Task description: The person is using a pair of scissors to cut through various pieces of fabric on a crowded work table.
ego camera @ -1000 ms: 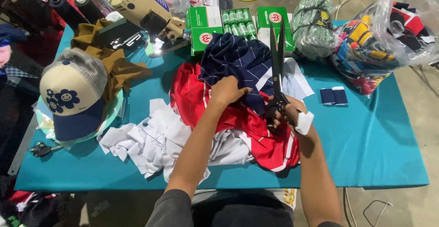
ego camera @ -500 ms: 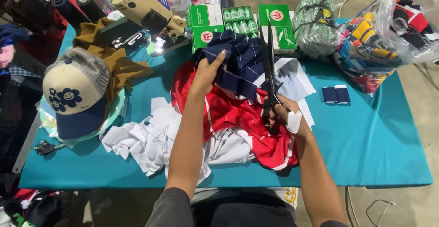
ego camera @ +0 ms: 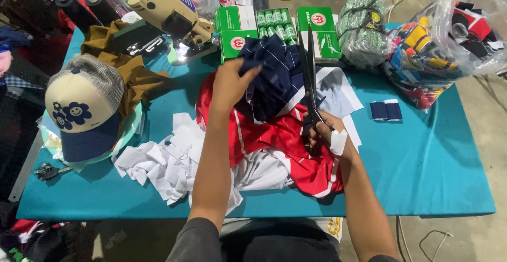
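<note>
The left hand (ego camera: 232, 85) pinches the edge of a navy pinstriped cloth (ego camera: 272, 77) lying mid-table on a red-and-white striped garment (ego camera: 280, 140), just before green boxes (ego camera: 237, 27). To its right, the right hand (ego camera: 322, 130), one finger taped white, grips long black scissors (ego camera: 309, 82), blades closed and pointing away over the navy cloth.

There was only one view, from a camera worn on the person's head. It looked steeply down and forward over the teal worktop (ego camera: 433, 156), close enough that both forearms ran up from the bottom edge to mid-frame. The worktop filled most of the picture, its far edge near the top and its near edge low down. Bare floor showed at the right and upper right. With no second camera, no part of the scene was shared.
</note>
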